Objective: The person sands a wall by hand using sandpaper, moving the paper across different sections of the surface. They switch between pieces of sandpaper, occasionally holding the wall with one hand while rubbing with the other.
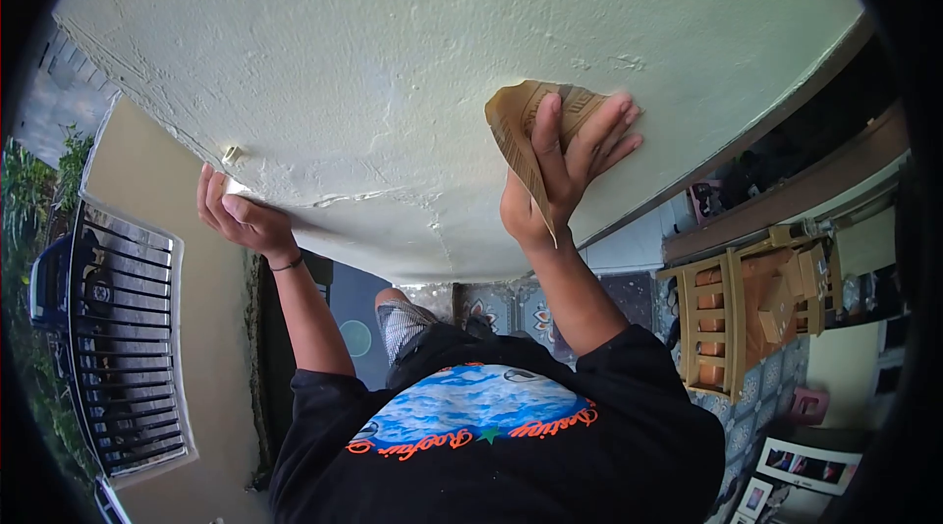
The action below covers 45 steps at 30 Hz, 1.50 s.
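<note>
A brown sheet of sandpaper [513, 121] with printing on its back lies against the pale, rough-textured wall [373, 53]. My right hand [575, 156] presses on the sheet with its fingers apart, and part of the sheet curls down over the wrist. At the wall's left edge, my left hand [241, 215] is closed around the corner, its thumb on the near face. A small light lump [233, 154] sticks out of the wall just above the left hand. Cracks run across the wall between the hands.
At the left are a barred window opening [128, 347], plants and a parked vehicle [51, 283]. Below right stand a wooden bench [709, 328] with cardboard boxes [778, 308] and a pink stool [808, 406]. Patterned tiles [511, 308] cover the floor.
</note>
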Available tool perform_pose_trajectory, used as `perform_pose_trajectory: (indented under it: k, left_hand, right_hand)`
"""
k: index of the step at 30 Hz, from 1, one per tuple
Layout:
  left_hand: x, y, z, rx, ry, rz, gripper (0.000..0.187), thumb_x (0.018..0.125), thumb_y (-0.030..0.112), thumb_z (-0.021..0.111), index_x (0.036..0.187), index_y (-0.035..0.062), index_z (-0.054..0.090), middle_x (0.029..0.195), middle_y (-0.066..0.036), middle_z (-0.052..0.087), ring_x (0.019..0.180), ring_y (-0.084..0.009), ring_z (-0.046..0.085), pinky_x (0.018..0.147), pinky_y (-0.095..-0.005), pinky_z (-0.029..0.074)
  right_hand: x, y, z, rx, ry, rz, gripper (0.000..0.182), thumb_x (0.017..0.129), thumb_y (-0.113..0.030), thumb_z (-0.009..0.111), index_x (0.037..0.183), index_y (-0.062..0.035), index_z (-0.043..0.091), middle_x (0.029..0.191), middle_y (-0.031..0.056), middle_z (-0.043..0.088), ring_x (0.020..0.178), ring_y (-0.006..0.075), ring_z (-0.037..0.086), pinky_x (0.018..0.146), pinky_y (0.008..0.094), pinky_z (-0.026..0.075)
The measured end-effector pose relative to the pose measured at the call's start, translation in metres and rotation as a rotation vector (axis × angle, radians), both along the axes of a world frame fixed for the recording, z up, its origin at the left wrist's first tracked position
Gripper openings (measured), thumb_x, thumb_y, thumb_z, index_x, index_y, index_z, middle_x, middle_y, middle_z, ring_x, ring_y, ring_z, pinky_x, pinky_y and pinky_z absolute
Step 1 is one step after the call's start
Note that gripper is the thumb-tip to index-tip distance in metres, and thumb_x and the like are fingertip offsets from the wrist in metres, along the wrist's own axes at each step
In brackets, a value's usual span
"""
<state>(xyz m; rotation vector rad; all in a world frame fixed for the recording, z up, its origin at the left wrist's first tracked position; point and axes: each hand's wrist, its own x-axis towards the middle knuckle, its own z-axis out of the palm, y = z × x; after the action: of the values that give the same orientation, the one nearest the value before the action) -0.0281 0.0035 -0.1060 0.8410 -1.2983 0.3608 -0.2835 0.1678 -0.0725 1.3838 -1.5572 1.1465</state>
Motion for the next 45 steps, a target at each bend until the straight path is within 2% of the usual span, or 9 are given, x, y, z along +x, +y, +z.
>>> perform_pose_trajectory:
  k: [15, 20, 26, 30, 32, 34, 40, 42, 45]
  left_hand:
    - [0.001, -0.002, -0.002, -0.022, -0.019, -0.006, 0.039, 0.090, 0.023, 0.030, 0.098, -0.0042, 0.056, 0.113, -0.020, 0.056, 0.105, -0.0317, 0.051, 0.093, -0.0433, 0.037]
    - [0.000, -0.004, -0.002, -0.038, -0.034, -0.045, 0.040, 0.091, 0.024, 0.030, 0.099, -0.0044, 0.056, 0.112, -0.020, 0.056, 0.106, -0.0316, 0.051, 0.093, -0.0433, 0.037]
    - [0.000, 0.000, -0.001, -0.049, -0.049, -0.014, 0.043, 0.094, 0.027, 0.028, 0.101, -0.0047, 0.056, 0.110, -0.019, 0.056, 0.106, -0.0311, 0.051, 0.092, -0.0430, 0.039]
    - [0.003, -0.001, -0.003, -0.030, -0.077, -0.015, 0.050, 0.097, 0.033, 0.025, 0.105, -0.0067, 0.054, 0.112, -0.020, 0.053, 0.106, -0.0309, 0.050, 0.093, -0.0435, 0.038]
    - [0.005, 0.001, -0.004, -0.017, -0.090, -0.007, 0.050, 0.097, 0.034, 0.025, 0.105, -0.0068, 0.054, 0.112, -0.019, 0.053, 0.105, -0.0309, 0.049, 0.092, -0.0436, 0.038]
    - [0.001, 0.000, -0.004, -0.008, -0.087, -0.001, 0.051, 0.097, 0.034, 0.024, 0.105, -0.0069, 0.054, 0.111, -0.019, 0.053, 0.105, -0.0309, 0.049, 0.092, -0.0436, 0.038]
    - [0.002, -0.003, -0.005, -0.020, -0.061, -0.002, 0.053, 0.098, 0.036, 0.023, 0.105, -0.0066, 0.053, 0.110, -0.019, 0.052, 0.104, -0.0315, 0.049, 0.093, -0.0441, 0.038]
    - [0.003, -0.002, -0.006, -0.015, -0.071, 0.006, 0.053, 0.098, 0.037, 0.023, 0.105, -0.0064, 0.054, 0.111, -0.019, 0.053, 0.104, -0.0317, 0.049, 0.093, -0.0441, 0.037]
    - [0.002, -0.001, -0.004, 0.008, -0.081, 0.006, 0.054, 0.097, 0.037, 0.022, 0.107, -0.0060, 0.054, 0.111, -0.019, 0.053, 0.106, -0.0318, 0.048, 0.093, -0.0443, 0.037]
  right_hand:
    - [-0.044, 0.011, -0.033, -0.095, -0.019, -0.105, 0.048, 0.095, -0.033, 0.036, 0.139, -0.0154, 0.038, 0.148, 0.0304, 0.009, 0.139, 0.0434, 0.001, 0.106, 0.0589, -0.007]
    - [-0.056, 0.003, 0.042, -0.355, -0.284, -0.129, 0.058, 0.097, -0.033, 0.026, 0.144, 0.0009, 0.019, 0.148, 0.0295, 0.003, 0.139, 0.0425, -0.003, 0.107, 0.0563, -0.005]
    - [0.008, -0.006, -0.137, 0.047, -0.033, -0.121, 0.063, 0.087, -0.035, 0.049, 0.142, -0.0125, 0.030, 0.146, 0.0328, 0.007, 0.138, 0.0460, 0.004, 0.104, 0.0657, -0.001]
    - [-0.032, 0.006, -0.137, -0.074, -0.122, -0.202, 0.059, 0.091, -0.029, 0.045, 0.143, -0.0094, 0.025, 0.145, 0.0347, 0.007, 0.137, 0.0478, 0.004, 0.104, 0.0656, 0.001]
    - [-0.059, 0.018, -0.075, -0.142, -0.285, -0.224, 0.060, 0.098, -0.024, 0.030, 0.142, 0.0090, 0.005, 0.148, 0.0310, 0.000, 0.139, 0.0417, -0.002, 0.110, 0.0511, 0.000]
    - [-0.087, 0.013, -0.061, -0.305, -0.518, -0.110, 0.059, 0.099, -0.026, 0.030, 0.139, 0.0128, 0.012, 0.148, 0.0290, 0.004, 0.140, 0.0346, 0.004, 0.112, 0.0407, 0.006]
    - [-0.024, 0.005, -0.177, 0.006, -0.194, -0.338, 0.054, 0.097, -0.020, 0.032, 0.138, 0.0101, 0.015, 0.143, 0.0363, 0.009, 0.133, 0.0533, 0.008, 0.107, 0.0604, 0.008]
    - [0.001, 0.023, -0.209, 0.201, -0.324, -0.159, 0.061, 0.083, -0.019, 0.053, 0.135, 0.0029, 0.028, 0.142, 0.0376, 0.011, 0.133, 0.0550, 0.008, 0.104, 0.0661, 0.007]
    - [-0.031, 0.015, -0.179, 0.023, -0.299, -0.253, 0.065, 0.096, -0.031, 0.034, 0.142, 0.0062, 0.007, 0.146, 0.0344, -0.004, 0.135, 0.0520, -0.003, 0.106, 0.0615, 0.000]
